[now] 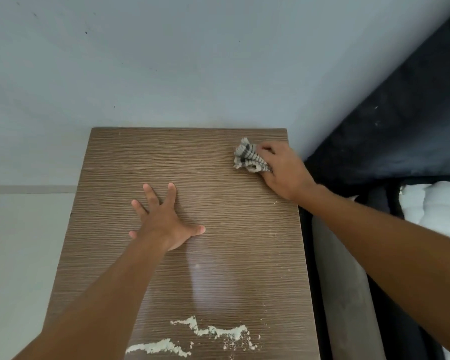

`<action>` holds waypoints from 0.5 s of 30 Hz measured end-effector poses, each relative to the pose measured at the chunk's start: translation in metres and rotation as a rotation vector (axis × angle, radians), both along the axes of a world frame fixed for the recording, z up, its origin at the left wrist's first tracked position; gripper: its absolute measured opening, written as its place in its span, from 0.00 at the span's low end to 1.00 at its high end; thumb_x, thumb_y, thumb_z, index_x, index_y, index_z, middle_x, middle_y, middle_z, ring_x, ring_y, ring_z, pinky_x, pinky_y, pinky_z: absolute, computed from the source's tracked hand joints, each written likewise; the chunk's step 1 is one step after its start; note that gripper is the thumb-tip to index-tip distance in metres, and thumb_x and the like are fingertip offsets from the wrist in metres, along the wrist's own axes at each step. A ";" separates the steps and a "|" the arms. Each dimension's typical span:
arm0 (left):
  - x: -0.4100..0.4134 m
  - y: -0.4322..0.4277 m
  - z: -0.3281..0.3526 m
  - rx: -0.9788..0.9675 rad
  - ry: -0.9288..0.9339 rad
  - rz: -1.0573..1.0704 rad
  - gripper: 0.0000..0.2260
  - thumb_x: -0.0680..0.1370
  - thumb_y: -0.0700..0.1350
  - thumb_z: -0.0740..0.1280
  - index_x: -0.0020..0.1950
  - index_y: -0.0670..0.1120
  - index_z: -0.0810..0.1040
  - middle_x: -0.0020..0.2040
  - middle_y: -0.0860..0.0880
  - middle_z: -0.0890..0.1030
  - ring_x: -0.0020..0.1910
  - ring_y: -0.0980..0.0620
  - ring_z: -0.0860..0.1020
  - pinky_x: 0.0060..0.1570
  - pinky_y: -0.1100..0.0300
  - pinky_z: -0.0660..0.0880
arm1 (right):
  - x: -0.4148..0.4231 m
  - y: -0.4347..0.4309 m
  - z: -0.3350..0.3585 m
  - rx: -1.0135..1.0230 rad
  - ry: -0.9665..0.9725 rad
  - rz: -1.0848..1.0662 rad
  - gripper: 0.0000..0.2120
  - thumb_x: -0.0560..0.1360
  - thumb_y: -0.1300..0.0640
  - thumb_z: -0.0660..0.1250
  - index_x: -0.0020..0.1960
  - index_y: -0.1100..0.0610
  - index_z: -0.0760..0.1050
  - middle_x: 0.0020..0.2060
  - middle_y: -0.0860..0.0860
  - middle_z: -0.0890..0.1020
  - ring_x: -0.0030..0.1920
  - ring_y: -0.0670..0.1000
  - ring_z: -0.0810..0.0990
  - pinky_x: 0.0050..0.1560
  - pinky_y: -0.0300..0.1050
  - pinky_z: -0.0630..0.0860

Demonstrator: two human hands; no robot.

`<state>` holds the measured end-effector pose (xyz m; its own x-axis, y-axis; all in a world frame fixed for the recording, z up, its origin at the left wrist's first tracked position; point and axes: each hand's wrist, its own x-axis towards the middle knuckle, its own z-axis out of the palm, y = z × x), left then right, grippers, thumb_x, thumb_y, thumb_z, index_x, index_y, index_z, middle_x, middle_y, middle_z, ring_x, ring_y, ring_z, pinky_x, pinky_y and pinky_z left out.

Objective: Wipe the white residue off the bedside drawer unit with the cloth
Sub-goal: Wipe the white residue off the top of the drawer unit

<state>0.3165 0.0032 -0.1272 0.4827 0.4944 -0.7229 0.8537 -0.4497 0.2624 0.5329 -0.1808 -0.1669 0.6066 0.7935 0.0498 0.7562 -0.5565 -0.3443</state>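
Observation:
The bedside drawer unit shows its brown wood-grain top, seen from above. White residue lies in crumbly streaks near the front edge, with a second streak lower left and scattered specks along the right side. My right hand presses a crumpled grey striped cloth onto the far right corner of the top. My left hand rests flat in the middle of the top, fingers spread, holding nothing.
A pale wall runs behind the unit. A dark padded headboard and a bed with white bedding stand close on the right. Light floor lies to the left.

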 end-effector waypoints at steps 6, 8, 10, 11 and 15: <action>0.000 0.000 0.000 0.015 0.002 -0.004 0.56 0.65 0.63 0.76 0.77 0.62 0.37 0.76 0.51 0.25 0.75 0.38 0.29 0.71 0.30 0.52 | -0.096 -0.050 0.001 0.026 0.128 -0.013 0.23 0.71 0.55 0.67 0.66 0.51 0.73 0.60 0.50 0.75 0.58 0.52 0.71 0.59 0.48 0.65; 0.000 -0.001 0.000 0.022 0.007 -0.011 0.55 0.66 0.63 0.76 0.78 0.62 0.37 0.76 0.50 0.26 0.75 0.38 0.30 0.71 0.30 0.52 | -0.132 -0.065 0.004 -0.014 0.200 -0.034 0.24 0.72 0.53 0.65 0.68 0.48 0.71 0.61 0.48 0.73 0.60 0.51 0.70 0.60 0.46 0.65; 0.001 -0.001 0.000 0.027 0.014 -0.018 0.55 0.66 0.63 0.76 0.78 0.61 0.37 0.76 0.50 0.26 0.75 0.37 0.30 0.71 0.31 0.52 | -0.168 -0.077 0.007 -0.038 0.255 -0.074 0.25 0.71 0.51 0.60 0.68 0.46 0.69 0.62 0.47 0.72 0.62 0.49 0.69 0.62 0.47 0.66; 0.002 -0.001 0.000 0.029 0.017 -0.021 0.55 0.66 0.63 0.76 0.78 0.61 0.37 0.76 0.49 0.27 0.75 0.37 0.31 0.71 0.30 0.51 | -0.185 -0.081 0.008 -0.041 0.272 -0.095 0.26 0.70 0.51 0.59 0.68 0.45 0.69 0.62 0.46 0.73 0.62 0.49 0.68 0.61 0.48 0.68; 0.001 -0.001 0.000 0.036 0.018 -0.032 0.56 0.65 0.63 0.76 0.78 0.60 0.38 0.77 0.49 0.27 0.75 0.37 0.31 0.71 0.30 0.51 | -0.248 -0.095 0.011 -0.052 0.335 -0.133 0.28 0.66 0.51 0.60 0.66 0.42 0.67 0.61 0.43 0.73 0.60 0.44 0.67 0.55 0.46 0.72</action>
